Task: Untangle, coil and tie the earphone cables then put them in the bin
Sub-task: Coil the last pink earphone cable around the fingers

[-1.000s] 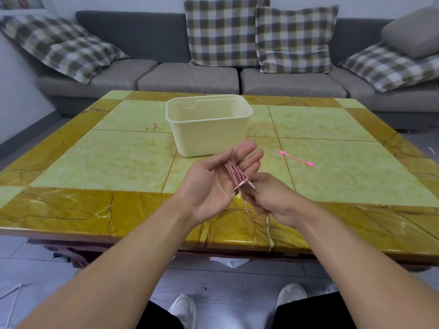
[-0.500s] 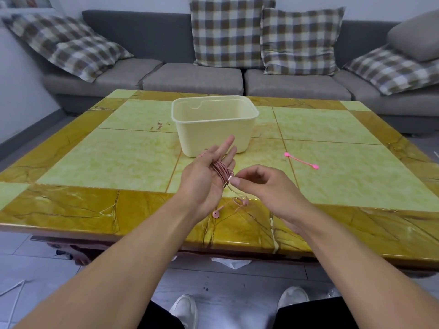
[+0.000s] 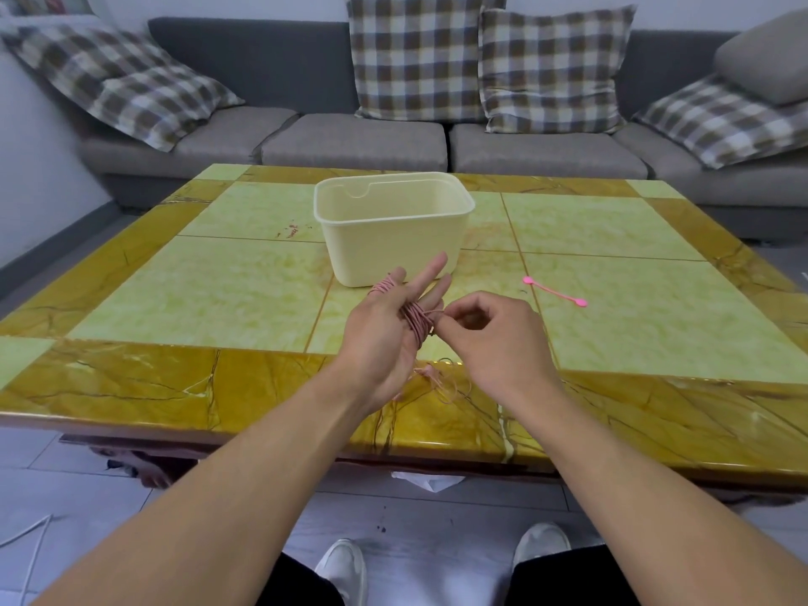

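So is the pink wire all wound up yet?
Mostly. The earphone cable loops around the left hand's fingers, but a loose tail hangs below; the right hand pinches it.

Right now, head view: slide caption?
Right hand winds pink cable around left hand; bin and tie wait.

The earphone cable (image 3: 441, 382) tail blurs (earbuds indistinct) below the left hand (image 3: 384, 338).
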A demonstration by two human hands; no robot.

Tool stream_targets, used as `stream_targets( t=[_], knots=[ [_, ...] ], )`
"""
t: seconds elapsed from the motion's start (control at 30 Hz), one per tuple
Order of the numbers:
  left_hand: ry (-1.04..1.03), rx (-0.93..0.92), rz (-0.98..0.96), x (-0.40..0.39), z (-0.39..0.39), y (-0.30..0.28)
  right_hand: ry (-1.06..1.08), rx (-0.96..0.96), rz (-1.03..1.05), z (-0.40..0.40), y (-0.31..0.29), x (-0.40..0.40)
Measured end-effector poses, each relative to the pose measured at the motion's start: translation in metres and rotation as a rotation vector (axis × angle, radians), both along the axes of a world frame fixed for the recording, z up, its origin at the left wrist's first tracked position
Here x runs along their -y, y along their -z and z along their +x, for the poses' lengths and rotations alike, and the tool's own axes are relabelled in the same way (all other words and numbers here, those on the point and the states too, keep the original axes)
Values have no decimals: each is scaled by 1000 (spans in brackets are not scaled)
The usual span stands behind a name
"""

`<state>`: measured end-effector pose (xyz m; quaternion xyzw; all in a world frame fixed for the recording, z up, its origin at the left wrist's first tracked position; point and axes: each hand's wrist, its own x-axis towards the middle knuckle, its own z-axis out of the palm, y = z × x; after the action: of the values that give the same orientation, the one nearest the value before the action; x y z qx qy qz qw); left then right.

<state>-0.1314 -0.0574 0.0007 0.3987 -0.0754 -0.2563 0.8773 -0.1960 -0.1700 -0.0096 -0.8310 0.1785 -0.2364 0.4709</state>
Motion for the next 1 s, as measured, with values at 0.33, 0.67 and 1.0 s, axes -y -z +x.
stream_targets(
  t=[0.33, 0.67, 1.0],
  knots=[
    [16, 92, 121, 4, -2, 7, 63, 67, -183, -3, 2, -2],
    [-54, 70, 77, -10, 11, 2, -171, -285, -160, -8, 7, 20],
    [654, 39, -59, -25, 9, -4, -382, 16, 214, 4, 0, 27]
  ],
)
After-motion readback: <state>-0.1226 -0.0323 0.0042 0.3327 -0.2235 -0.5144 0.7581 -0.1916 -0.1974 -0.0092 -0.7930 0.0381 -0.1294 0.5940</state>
